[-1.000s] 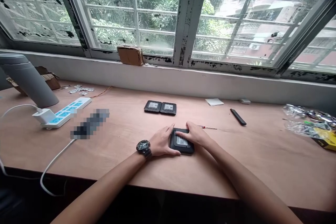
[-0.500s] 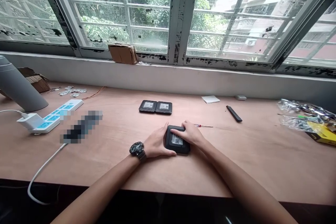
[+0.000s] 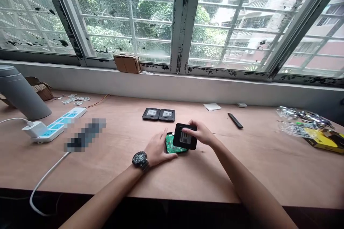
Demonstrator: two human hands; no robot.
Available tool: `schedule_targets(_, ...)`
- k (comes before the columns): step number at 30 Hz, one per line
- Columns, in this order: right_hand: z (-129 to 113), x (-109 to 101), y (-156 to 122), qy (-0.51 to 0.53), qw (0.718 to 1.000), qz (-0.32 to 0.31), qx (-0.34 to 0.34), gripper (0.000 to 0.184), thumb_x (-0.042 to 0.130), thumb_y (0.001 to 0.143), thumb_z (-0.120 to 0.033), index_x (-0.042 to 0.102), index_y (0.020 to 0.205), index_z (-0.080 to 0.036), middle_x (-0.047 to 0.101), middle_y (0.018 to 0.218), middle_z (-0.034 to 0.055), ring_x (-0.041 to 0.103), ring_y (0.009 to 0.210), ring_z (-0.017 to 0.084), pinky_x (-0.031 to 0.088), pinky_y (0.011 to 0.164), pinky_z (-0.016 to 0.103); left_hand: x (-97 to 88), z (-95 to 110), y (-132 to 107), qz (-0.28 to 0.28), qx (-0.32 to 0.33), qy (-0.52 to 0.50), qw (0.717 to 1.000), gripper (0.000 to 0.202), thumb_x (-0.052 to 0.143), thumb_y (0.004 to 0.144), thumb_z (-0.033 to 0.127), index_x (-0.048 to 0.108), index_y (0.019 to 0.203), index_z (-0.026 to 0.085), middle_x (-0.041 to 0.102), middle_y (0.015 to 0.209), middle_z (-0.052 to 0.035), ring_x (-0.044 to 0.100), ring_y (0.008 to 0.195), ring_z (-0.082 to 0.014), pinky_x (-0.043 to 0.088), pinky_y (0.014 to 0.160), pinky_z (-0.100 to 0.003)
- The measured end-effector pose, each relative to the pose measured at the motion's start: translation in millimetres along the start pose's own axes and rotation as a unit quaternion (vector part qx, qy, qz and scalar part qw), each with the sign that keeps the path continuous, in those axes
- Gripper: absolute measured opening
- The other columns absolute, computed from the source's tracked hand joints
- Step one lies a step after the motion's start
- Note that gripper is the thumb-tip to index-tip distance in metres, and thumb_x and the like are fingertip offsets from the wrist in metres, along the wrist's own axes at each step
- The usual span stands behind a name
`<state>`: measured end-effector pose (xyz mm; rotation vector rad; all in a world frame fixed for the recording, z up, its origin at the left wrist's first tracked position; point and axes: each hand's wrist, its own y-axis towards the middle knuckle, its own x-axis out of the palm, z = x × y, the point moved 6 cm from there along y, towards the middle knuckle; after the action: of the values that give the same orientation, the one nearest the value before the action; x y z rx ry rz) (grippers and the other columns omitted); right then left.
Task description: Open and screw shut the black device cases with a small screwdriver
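Plywood surface point(image 3: 268, 171) under a paint-chipped window point(image 3: 185, 18): right-hand fingers point(image 3: 192, 130) clench a black device cover point(image 3: 185, 137), raised over and partly hiding a green circuit board point(image 3: 172, 145). Left-hand fingers point(image 3: 170, 155) grasp the board's near edge. Open surface lies on both sides; two closed black devices point(image 3: 158, 115) sit just beyond, a power strip point(image 3: 57, 124) well left.

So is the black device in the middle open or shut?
Open: the right hand holds its black cover up, exposing a green circuit board.

A pixelated object point(image 3: 84, 135), beyond recognition
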<state>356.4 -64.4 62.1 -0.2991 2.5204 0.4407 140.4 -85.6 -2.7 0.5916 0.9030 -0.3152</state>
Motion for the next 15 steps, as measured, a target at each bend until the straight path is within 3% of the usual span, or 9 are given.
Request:
schedule_targets(4, -15, -17, 5, -0.058, 0.997, -0.024, -0.037, 0.029, 0.067, 0.090, -0.051, 0.063, 0.090, -0.022, 0.068, 0.085, 0.0028, 0.061, 0.076, 0.020, 0.047, 0.065, 0.031, -20.2, -15, -28, 0.055, -0.056, 0.104, 0.991, 0.121, 0.068, 0.068, 0.084, 0.022, 0.159, 0.019, 0.046, 0.149, -0.0206, 0.040, 0.139, -0.0463, 0.024, 0.117, -0.063)
schedule_targets(7, -24, -14, 2, -0.145, 0.979, -0.059, -0.132, 0.015, 0.065, 0.094, -0.039, 0.069, 0.092, -0.025, 0.071, 0.096, 0.0062, 0.063, 0.091, 0.025, 0.049, 0.080, 0.037, -31.1, -18, -51, 0.053, -0.057, 0.139, 0.987, 0.113, 0.067, 0.072, 0.082, 0.024, 0.159, 0.023, 0.051, 0.146, -0.0170, 0.042, 0.139, -0.0445, 0.019, 0.120, -0.063)
schedule_targets(11, -13, -15, -19, -0.240, 0.943, -0.048, -0.227, 0.008, 0.064, 0.095, -0.026, 0.070, 0.091, -0.028, 0.070, 0.109, 0.0063, 0.061, 0.105, 0.027, 0.047, 0.095, 0.046, -42.9, -19, -62, 0.063, -0.035, 0.146, 0.987, 0.092, 0.062, 0.089, 0.065, 0.019, 0.160, 0.027, 0.052, 0.147, -0.0121, 0.051, 0.132, -0.0367, 0.031, 0.119, -0.055)
schedule_targets(15, 24, -23, -46, -0.254, 0.941, -0.008, -0.222, 0.015, 0.058, 0.096, -0.016, 0.068, 0.091, -0.026, 0.068, 0.114, 0.0064, 0.064, 0.105, 0.025, 0.054, 0.088, 0.042, -45.6, -34, -43, 0.023, -0.011, 0.094, 0.995, 0.092, 0.064, 0.091, 0.060, 0.017, 0.161, 0.023, 0.045, 0.153, -0.0140, 0.047, 0.138, -0.0336, 0.042, 0.114, -0.047)
